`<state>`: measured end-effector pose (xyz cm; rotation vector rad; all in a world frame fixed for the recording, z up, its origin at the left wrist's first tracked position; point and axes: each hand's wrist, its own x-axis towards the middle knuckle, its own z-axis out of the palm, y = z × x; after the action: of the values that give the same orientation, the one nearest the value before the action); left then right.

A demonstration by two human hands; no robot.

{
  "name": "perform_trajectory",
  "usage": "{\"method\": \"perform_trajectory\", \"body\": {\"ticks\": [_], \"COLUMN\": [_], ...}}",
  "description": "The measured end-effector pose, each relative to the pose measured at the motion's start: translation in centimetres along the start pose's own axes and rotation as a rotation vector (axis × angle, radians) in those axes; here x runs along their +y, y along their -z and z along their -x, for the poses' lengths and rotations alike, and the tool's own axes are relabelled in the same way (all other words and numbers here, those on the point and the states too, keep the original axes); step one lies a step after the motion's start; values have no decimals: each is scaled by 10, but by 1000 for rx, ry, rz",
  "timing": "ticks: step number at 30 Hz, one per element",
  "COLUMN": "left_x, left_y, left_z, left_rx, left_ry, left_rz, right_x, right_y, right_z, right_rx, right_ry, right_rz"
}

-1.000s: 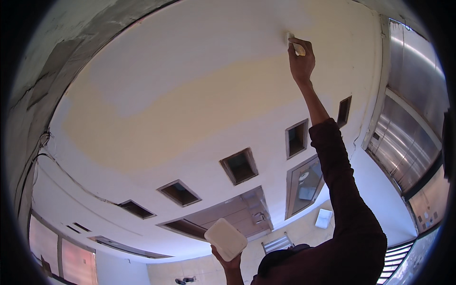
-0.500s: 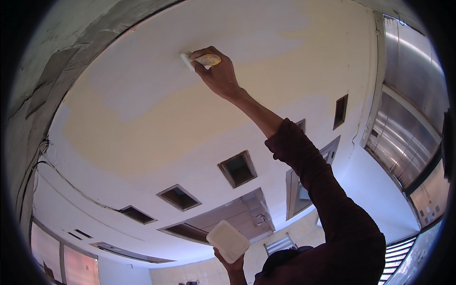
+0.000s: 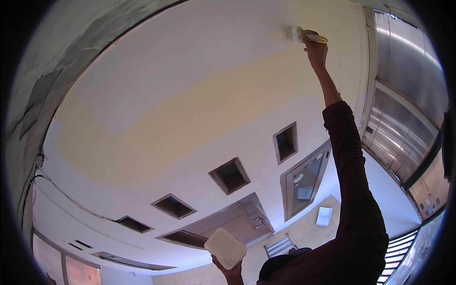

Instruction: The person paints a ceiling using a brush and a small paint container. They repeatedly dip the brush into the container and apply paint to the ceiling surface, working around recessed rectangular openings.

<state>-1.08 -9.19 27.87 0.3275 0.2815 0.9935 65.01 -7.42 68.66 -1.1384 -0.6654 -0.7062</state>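
Note:
My right arm reaches high up the pale wall (image 3: 199, 71), and my right hand (image 3: 316, 50) is closed around the handle of a paintbrush (image 3: 294, 34). The brush has white-coated bristles and a yellow-stained handle. Its bristles are at the wall near the upper right, beside a pale yellow patch; the exact contact is hard to make out. Low in the view my left hand (image 3: 232, 271) grips a whitish rounded rectangular tub (image 3: 225, 248) from below and the side. What the tub holds is hidden. A broad yellow band (image 3: 156, 126) crosses the wall among whiter areas.
Several framed openings (image 3: 230, 175) run across the wall. Below them are a brown door (image 3: 228, 216) and another framed door (image 3: 306, 183). A white tray (image 3: 324, 216) lies on the floor near a ladder (image 3: 280, 247). A cable (image 3: 76, 197) hangs at left; metal panels (image 3: 399, 109) stand right.
My right hand has moved the paintbrush rightward and slightly up along the wall, with the arm straighter. My left hand still holds the tub in nearly the same place.

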Motion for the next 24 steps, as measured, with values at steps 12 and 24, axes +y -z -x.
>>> {"method": "perform_trajectory", "body": {"ticks": [12, 24], "left_x": [-11, -16], "left_y": [4, -13], "left_z": [-14, -11], "left_rx": [19, 22], "left_ry": [41, -20], "left_rz": [43, -81], "right_x": [-71, 15], "right_y": [-68, 2], "right_z": [89, -1], "right_rx": [-168, -133], "right_ry": [356, -155], "right_rz": [113, -229]}}
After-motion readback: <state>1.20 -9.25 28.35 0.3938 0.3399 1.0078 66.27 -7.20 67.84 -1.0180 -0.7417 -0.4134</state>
